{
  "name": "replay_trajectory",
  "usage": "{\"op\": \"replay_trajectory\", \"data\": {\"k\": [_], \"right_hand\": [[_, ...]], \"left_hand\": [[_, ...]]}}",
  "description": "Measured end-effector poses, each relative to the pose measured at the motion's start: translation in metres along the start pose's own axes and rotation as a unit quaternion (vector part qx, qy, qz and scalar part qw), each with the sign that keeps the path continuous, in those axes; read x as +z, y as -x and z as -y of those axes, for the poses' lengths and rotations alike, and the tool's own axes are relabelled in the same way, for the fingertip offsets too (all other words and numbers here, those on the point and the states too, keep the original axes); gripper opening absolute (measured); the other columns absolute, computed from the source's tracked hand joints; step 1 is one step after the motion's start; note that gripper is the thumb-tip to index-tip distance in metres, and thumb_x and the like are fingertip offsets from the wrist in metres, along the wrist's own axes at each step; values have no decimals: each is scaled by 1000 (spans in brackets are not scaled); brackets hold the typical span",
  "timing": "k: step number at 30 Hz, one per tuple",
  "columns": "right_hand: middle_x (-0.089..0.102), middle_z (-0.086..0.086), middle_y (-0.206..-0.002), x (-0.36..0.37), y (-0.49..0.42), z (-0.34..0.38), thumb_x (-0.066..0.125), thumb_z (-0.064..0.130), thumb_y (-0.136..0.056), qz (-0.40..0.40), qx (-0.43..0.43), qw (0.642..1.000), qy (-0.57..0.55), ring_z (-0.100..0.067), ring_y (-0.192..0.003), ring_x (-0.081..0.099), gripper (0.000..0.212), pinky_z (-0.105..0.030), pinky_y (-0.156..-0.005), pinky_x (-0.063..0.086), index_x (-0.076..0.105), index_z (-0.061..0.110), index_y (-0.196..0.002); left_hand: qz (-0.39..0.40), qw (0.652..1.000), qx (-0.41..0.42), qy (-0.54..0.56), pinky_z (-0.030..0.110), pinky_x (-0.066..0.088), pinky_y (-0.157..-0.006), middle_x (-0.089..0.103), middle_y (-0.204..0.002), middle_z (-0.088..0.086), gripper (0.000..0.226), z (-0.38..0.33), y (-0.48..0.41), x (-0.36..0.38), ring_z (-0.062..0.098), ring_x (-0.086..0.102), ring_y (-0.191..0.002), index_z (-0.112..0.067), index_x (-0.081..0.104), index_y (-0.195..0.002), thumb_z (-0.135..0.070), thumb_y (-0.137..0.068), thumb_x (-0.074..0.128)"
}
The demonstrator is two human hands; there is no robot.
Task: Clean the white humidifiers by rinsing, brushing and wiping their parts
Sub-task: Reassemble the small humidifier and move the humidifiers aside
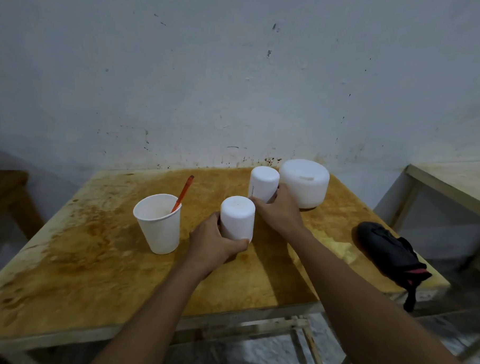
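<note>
Stained table [92, 258], white humidifier [305, 182], paper cup [160, 228], black cloth [387, 251]

Both my bare forearms reach forward. My left hand [217, 245] wraps low round the near humidifier [237, 217], thumb across its front. My right hand [280, 212], farther out, curls round the far humidifier [263, 183] at its base.

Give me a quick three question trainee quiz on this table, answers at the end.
1. True or false: the left hand grips the nearer white cylindrical humidifier, the right hand the farther white cylindrical humidifier.
2. What stands in the white paper cup? A) an orange plastic handle B) a metal spoon C) nothing
3. Fill in: the crumpled black cloth lies near the stained wooden table's ____ edge.
Key: 1 true; 2 A; 3 right.
</note>
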State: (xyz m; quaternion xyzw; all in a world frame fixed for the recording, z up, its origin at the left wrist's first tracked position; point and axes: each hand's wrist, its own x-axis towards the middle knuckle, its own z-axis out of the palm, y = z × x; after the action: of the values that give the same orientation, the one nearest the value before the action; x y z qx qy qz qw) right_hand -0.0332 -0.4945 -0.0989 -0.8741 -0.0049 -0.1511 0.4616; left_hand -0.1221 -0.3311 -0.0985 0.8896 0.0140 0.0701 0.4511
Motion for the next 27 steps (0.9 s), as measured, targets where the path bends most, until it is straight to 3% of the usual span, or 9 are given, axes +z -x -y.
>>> {"op": "replay_trajectory", "data": {"k": [4,10,13,17,22,27], "right_hand": [[60,-1,-122,-16,23,12,77,42,-79,1,-6,1000,-8,-11,-97,53,65,-24,-71,46,46,16,-129],[54,8,-113,-34,73,38,79,39,-79,5,-26,999,-45,-8,-97,52,66,-12,-62,38,46,17,-132],[54,11,-108,-41,100,54,79,41,-78,12,-37,997,-64,-2,-89,52,66,-12,-60,38,48,17,-132],[59,6,-114,-41,134,80,77,46,-78,29,-64,995,-68,-1,-86,53,69,-14,-59,39,48,19,-134],[55,10,-112,-16,167,114,76,49,-78,88,-92,990,-59,5,-80,51,73,-11,-56,37,44,21,-137],[52,12,-115,38,185,148,77,48,-78,152,-107,980,-78,-6,-94,54,73,-13,-60,41,42,24,-138]], "left_hand": [[8,1000,9,4,44,50,-101,55,-137,-1,89,-3,14,-11,19,52,-123,-23,43,-141,-39,-66,88],[1,999,38,13,34,49,-94,56,-132,-5,79,-11,46,-40,9,51,-108,-23,45,-138,-36,-71,86],[8,998,53,18,35,51,-93,58,-127,-5,76,-14,68,-65,12,54,-109,-22,49,-135,-32,-70,87],[8,998,59,29,23,48,-80,59,-117,-8,73,-8,98,-103,13,58,-105,-20,51,-132,-27,-69,88],[-34,999,35,-2,19,46,-74,58,-115,-10,73,16,125,-146,11,57,-102,-22,51,-130,-31,-68,89],[-100,995,-18,-21,29,46,-81,59,-126,1,75,51,142,-188,15,53,-103,-14,51,-133,-30,-69,88]]}}
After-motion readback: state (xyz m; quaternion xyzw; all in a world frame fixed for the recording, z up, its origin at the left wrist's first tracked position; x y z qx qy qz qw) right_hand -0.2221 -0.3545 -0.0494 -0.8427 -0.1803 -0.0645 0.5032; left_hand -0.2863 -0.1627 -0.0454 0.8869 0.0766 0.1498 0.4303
